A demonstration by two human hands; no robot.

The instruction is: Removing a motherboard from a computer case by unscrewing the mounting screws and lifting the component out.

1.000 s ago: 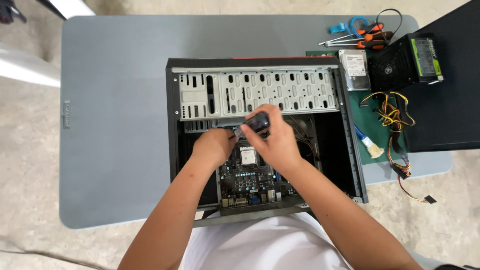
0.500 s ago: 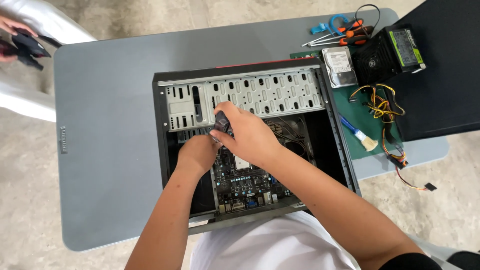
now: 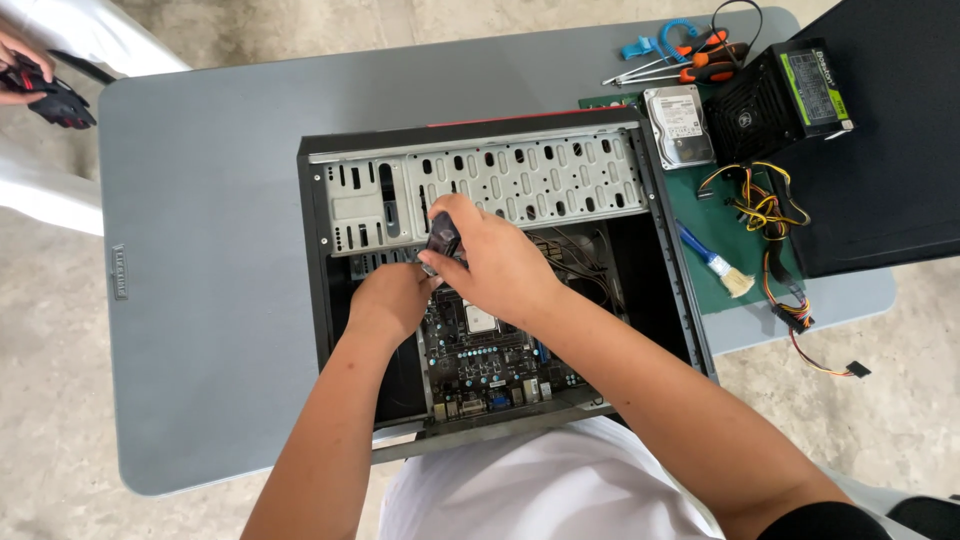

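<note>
An open black computer case lies flat on a grey table, its motherboard facing up. My right hand is inside the case, fingers closed around a small dark handle-like object just below the perforated metal drive cage. My left hand rests beside it on the board's left edge, curled, with its fingertips hidden. What lies under both hands is covered.
A hard drive, a black power supply with coloured cables, screwdrivers, and a small brush sit on a green mat at the right. Another person's hand holds a dark object at top left.
The view has shifted, so the case sits further right and lower in frame. My hands stay together over the board's upper left. The other person's hand has come into view.
</note>
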